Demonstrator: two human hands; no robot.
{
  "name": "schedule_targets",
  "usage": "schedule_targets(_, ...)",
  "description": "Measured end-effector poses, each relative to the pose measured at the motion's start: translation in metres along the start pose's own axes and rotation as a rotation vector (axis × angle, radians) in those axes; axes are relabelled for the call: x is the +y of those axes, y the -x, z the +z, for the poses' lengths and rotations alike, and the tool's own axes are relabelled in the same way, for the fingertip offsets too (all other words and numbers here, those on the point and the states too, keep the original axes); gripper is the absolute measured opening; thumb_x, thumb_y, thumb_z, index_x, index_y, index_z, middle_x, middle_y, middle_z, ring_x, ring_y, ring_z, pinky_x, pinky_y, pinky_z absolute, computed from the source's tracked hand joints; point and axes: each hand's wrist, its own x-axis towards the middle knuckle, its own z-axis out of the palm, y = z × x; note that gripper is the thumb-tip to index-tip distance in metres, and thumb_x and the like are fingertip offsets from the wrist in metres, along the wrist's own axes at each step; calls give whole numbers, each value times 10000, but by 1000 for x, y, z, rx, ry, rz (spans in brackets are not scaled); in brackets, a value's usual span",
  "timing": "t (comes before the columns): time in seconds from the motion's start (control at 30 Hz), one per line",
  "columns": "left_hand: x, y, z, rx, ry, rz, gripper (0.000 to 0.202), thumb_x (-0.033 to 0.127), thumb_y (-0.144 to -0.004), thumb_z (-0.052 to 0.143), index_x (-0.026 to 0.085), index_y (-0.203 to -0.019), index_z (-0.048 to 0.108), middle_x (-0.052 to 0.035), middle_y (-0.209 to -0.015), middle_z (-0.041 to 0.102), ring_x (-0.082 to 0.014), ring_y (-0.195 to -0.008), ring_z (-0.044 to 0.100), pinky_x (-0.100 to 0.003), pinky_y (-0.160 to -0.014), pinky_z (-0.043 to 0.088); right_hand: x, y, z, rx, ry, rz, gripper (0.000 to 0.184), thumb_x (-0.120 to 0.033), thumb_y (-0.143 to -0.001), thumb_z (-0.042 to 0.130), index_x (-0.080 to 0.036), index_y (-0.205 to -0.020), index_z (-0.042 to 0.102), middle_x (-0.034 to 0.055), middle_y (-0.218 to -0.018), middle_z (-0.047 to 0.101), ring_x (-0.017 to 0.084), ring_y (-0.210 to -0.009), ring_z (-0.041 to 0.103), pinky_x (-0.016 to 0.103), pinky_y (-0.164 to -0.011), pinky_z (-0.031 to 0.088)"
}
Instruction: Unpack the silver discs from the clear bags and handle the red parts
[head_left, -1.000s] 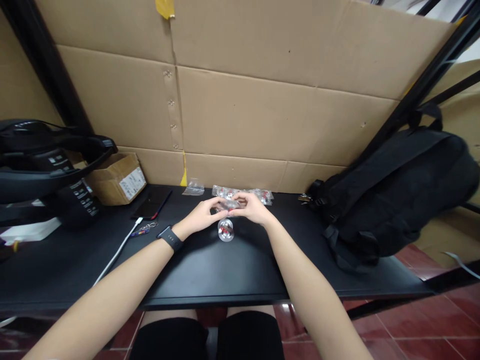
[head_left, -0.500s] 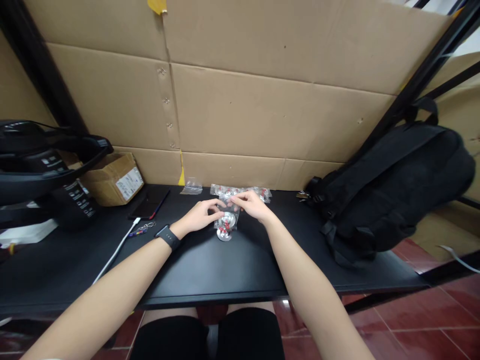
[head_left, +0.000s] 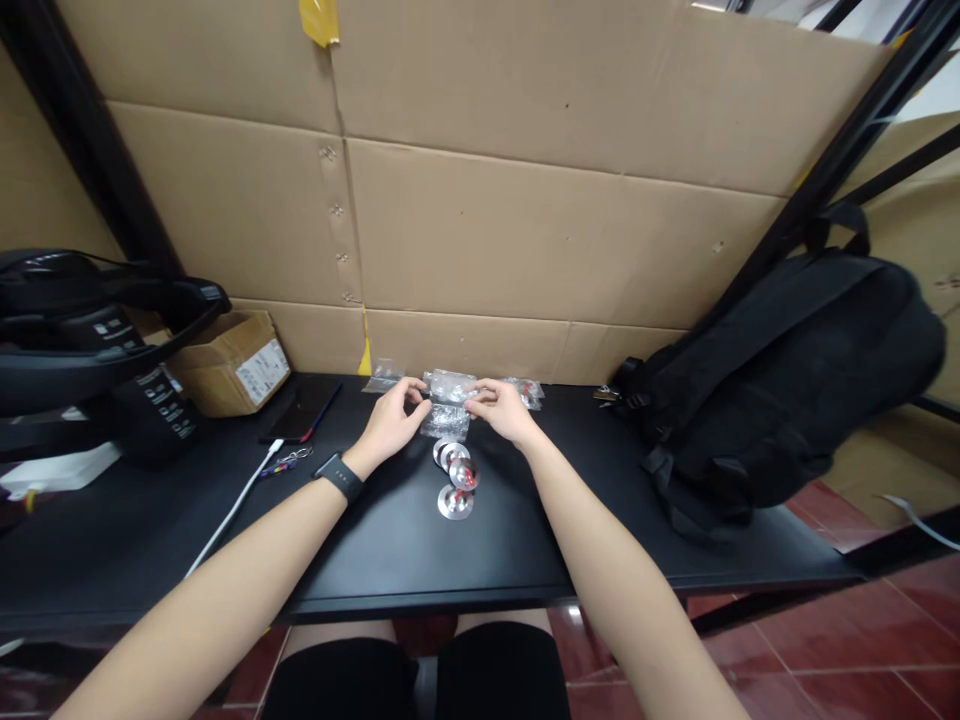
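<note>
Cardboard (head_left: 525, 220) closes off the back of a black desk (head_left: 420, 560), seen from the head camera, the only view. Near the middle of the back edge the left hand (head_left: 394, 418) and right hand (head_left: 499, 408) face each other, each pinching one end of a clear bag (head_left: 448, 402) with its fingertips. The bag hangs between them just above the desk. Its long axis runs left to right, parallel to the back edge. Directly under it, towards the near edge, shiny discs (head_left: 455, 502) lie in a short row running from the bag straight back towards the person. I count three clearly, perhaps a fourth overlapped at the far end, and some show red. The row sits midway between the hands, so neither is clearly nearer. Two more bags lie at the back edge, one empty (head_left: 382, 376) left of the hands and one (head_left: 529, 390) right of them. On the left part are one watch (head_left: 339, 477) on the wrist, one phone (head_left: 304, 405), one box (head_left: 234, 360) and one cable (head_left: 234, 505). One backpack (head_left: 787, 380) leans at the right end.
</note>
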Motion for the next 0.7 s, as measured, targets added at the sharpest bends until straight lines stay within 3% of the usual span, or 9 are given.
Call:
schedule_targets(0.07, 8, 2, -6, -30, -115, 174, 364, 416, -847, 680, 200, -1133, 616, -55, -1028, 681, -218, -957, 639, -349, -878, 475, 1, 0, 2, 54, 6, 14, 372, -331, -671, 802, -173, -974, 657, 6, -656, 701, 173, -579, 654, 306, -626, 530)
schedule_targets(0.17, 17, 6, -8, -195, -267, 417, 489, 440, -764, 788, 242, -1178, 620, -69, -1194, 651, -262, -1123, 594, -384, -959, 417, 1, 2, 7, 42, -19, 27, 397, -343, -675, 805, -179, -999, 646, 8, -673, 714, 165, -572, 644, 301, -624, 527)
schedule_targets(0.27, 19, 7, -4, -234, -407, 522, 315, 269, -879, 685, 268, -1189, 632, -59, -1224, 669, -243, -1151, 594, -374, -929, 385, 0, 4, 14, -15, -63, 23, 435, -382, -694, 803, -190, -1042, 626, 6, -711, 719, 163, -603, 648, 306, -649, 534)
schedule_targets(0.37, 12, 0, -3, -226, -489, 573, 240, 122, -943, 530, 255, -1078, 677, -43, -1095, 729, -201, -1031, 642, -350, -850, 386, 2, 4, 20, -29, -72, 9, 478, -407, -734, 776, -208, -1122, 580, 16, -821, 723, 157, -673, 652, 294, -667, 530)
schedule_targets(0.47, -4, -10, -15, -101, -573, 512, 230, 132, -952, 505, 234, -992, 707, -53, -1040, 756, -215, -977, 655, -372, -831, 387, 5, 2, 18, 15, 16, -31, 484, -429, -799, 712, -220, -1197, 533, 47, -1001, 696, 151, -760, 639, 297, -702, 532)
schedule_targets(0.6, -34, -20, -38, 51, -647, 291, 316, 156, -971, 452, 254, -1120, 713, -63, -1196, 740, -241, -1133, 636, -423, -926, 364, 11, -1, 5, 121, 256, -97, 476, -432, -853, 657, -217, -1251, 511, 79, -1114, 650, 182, -893, 627, 366, -854, 528)
schedule_targets(0.7, -61, -21, -42, -32, -676, 152, 406, 210, -1002, 382, 309, -1302, 638, -48, -1395, 636, -254, -1323, 531, -456, -1020, 331, 15, -3, -5, 170, 394, -132, 463, -433, -875, 629, -212, -1264, 512, 104, -1165, 630, 226, -1012, 610, 411, -924, 504)
